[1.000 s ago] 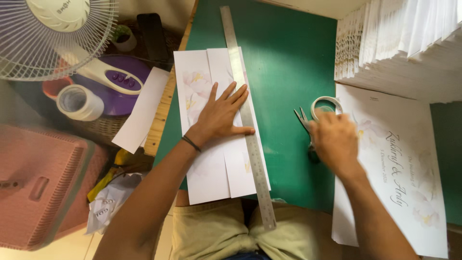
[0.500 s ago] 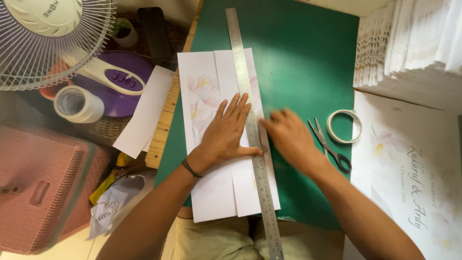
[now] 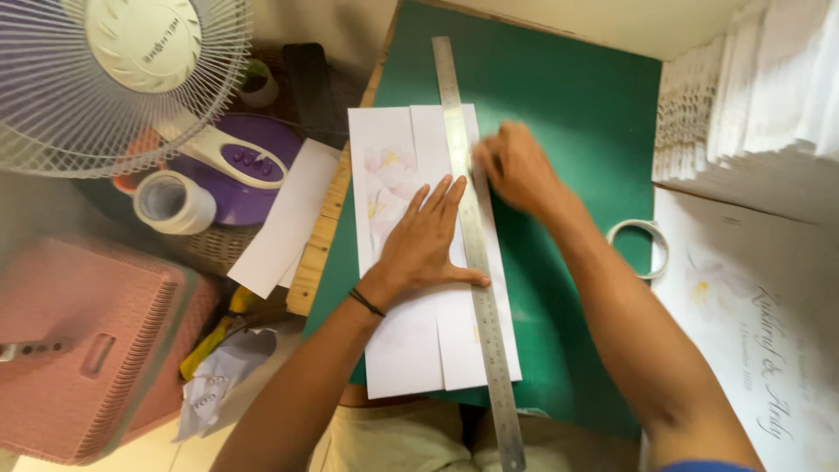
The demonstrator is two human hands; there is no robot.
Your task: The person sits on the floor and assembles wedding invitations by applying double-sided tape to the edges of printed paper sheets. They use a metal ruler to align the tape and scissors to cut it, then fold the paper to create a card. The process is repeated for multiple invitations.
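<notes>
Both your hands are pressing on the card and the ruler.

Your left hand [image 3: 424, 245] lies flat, fingers spread, on the white flowered card [image 3: 411, 341] on the green mat [image 3: 568, 114], thumb touching the steel ruler [image 3: 476, 253]. Further up, your right hand [image 3: 516, 168] rests loosely curled against the ruler's edge, gripping nothing I can see. A tape ring [image 3: 640, 249] lies right.

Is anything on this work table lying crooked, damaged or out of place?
Nothing looks damaged or spilled. The metal ruler lies slightly slanted along the white card, with its near end past the edge of the green mat. The left hand presses flat on the card; the right hand is blurred beside the ruler.
</notes>
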